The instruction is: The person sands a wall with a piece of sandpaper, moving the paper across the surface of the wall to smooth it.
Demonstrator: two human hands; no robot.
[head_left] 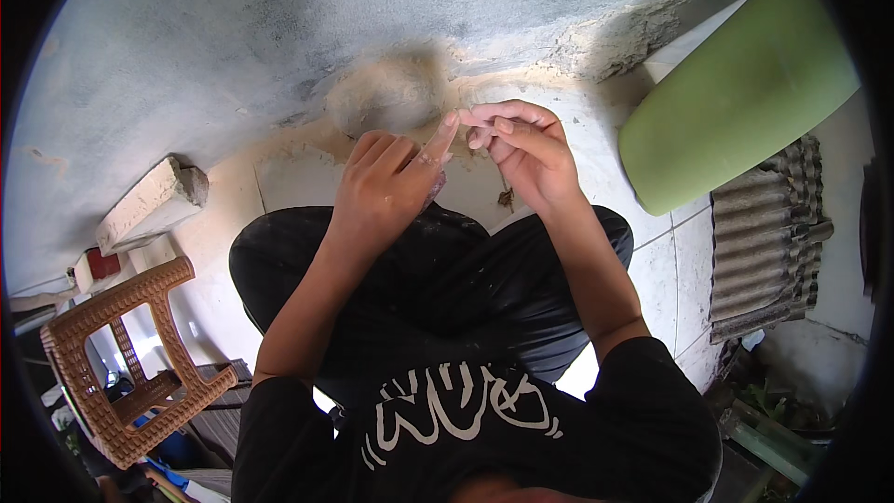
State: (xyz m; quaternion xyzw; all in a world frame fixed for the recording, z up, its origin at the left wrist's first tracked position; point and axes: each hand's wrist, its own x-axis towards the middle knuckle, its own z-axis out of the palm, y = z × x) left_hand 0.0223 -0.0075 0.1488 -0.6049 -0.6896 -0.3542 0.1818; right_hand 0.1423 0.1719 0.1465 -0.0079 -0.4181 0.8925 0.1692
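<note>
A small pinkish-purple bit point(436, 187) shows under the left hand point(382, 182), near the middle of the frame, mostly hidden. That hand's index finger points out, whitish smears on it, the other fingers curled; I can't tell whether they grip the bit. The right hand point(531, 154) is bent, fingertips at that index tip; whether it pinches anything, I can't tell. White floor tiles point(656, 289) meet a stained grey-blue wall point(233, 28) above; a brown stool point(116, 298) lies lower left.

We angle both forearms point(315, 298) inward; our left hand point(380, 191) extends its index finger point(438, 143), our right hand point(538, 158) half-curled beside the tip.
</note>
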